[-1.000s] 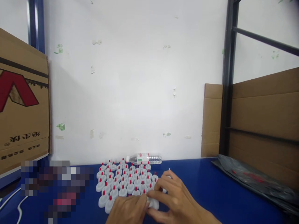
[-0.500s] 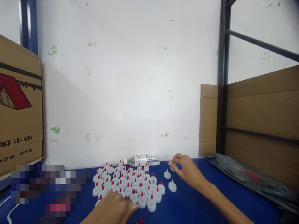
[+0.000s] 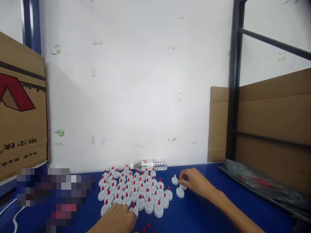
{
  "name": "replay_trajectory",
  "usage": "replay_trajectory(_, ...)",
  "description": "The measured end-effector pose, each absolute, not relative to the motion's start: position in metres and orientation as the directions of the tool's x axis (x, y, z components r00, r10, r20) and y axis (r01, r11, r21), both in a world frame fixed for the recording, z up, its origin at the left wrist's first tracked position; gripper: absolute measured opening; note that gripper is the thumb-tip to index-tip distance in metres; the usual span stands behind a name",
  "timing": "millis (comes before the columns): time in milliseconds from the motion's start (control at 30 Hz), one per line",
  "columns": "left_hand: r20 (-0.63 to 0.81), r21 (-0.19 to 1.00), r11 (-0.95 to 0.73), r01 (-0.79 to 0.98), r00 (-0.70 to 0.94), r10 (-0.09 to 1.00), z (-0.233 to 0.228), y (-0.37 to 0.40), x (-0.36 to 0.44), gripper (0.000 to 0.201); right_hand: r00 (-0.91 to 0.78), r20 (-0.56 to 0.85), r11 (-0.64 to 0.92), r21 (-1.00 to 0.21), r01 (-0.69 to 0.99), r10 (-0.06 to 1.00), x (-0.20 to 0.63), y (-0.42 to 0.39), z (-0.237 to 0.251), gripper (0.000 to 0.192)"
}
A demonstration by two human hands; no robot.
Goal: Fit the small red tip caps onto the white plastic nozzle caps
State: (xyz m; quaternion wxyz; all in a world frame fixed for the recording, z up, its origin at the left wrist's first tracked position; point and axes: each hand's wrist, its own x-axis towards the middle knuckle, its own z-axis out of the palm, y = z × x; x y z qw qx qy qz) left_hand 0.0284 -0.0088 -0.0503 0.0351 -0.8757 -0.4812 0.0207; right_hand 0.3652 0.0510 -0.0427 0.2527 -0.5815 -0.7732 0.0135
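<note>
Head view: right hand (image 3: 196, 183) pinches a plain white plastic nozzle cap (image 3: 183, 186) on the blue counter (image 3: 206, 210), near two uncapped ones; left hand (image 3: 119, 218), grip unclear, rests by loose red tips (image 3: 146, 227). Most red-tipped white caps (image 3: 136, 191) stand finished.

Roughly forty red-tipped white caps (image 3: 141, 203), three untipped caps (image 3: 180, 192), one water bottle (image 3: 149, 164), two loose red tips (image 3: 148, 226).

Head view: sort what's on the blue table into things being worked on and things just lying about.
In hand:
- red-tipped white caps
- untipped white caps, at the right hand
- loose red tips, near the left hand

Lying about:
- water bottle
- cardboard boxes
- grey plastic bag
</note>
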Motion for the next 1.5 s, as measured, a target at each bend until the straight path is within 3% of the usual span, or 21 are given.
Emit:
replay_trajectory(133,-0.103,-0.042,-0.595,0.802,0.589,0.801,-0.050,0.001,0.028,0.006,-0.264,0.416,0.404,-0.297,0.865,0.870,0.354,0.037,-0.029,0.028)
replay_trajectory(400,-0.088,-0.013,-0.566,0.824,0.563,0.822,-0.039,-0.009,0.033,0.011,-0.445,0.398,0.571,-0.293,0.767,0.802,0.322,0.024,-0.040,0.015)
replay_trajectory(533,-0.095,0.001,-0.552,0.834,0.550,0.830,-0.029,-0.020,0.037,0.012,-0.443,0.411,0.584,-0.338,0.738,0.797,0.321,0.026,-0.045,0.008)
replay_trajectory(700,0.002,0.000,-0.540,0.841,0.540,0.841,-0.028,-0.027,0.039,0.010,-0.394,0.449,0.567,-0.365,0.739,0.802,0.324,0.024,-0.036,0.016)
replay_trajectory(767,-0.023,0.004,-0.560,0.828,0.560,0.828,-0.030,-0.027,0.038,0.010,-0.388,0.453,0.565,-0.369,0.738,0.803,0.323,0.023,-0.035,0.017)
replay_trajectory(933,-0.011,0.029,-0.573,0.819,0.574,0.819,-0.033,-0.025,0.035,0.009,-0.416,0.502,0.605,-0.304,0.736,0.759,0.323,0.023,-0.034,0.013)
replay_trajectory(1067,0.043,0.011,-0.582,0.813,0.581,0.813,-0.029,-0.020,0.034,0.019,-0.411,0.570,0.634,-0.268,0.725,0.711,0.320,0.019,-0.030,0.015)
replay_trajectory(1300,0.356,0.025,-0.640,0.768,0.592,0.723,-0.044,-0.020,0.038,0.020,-0.546,0.648,0.789,-0.144,0.597,0.531,0.290,-0.009,-0.035,0.021)
replay_trajectory(1400,0.416,-0.055,-0.665,0.744,0.623,0.663,-0.061,-0.017,0.043,0.031,-0.605,0.702,0.871,-0.045,0.489,0.376,0.272,-0.021,-0.043,0.023)
replay_trajectory(1500,0.448,-0.161,-0.686,0.710,0.672,0.590,-0.068,-0.014,0.045,0.022,-0.592,0.761,0.905,0.017,0.426,0.265,0.262,-0.026,-0.045,0.023)
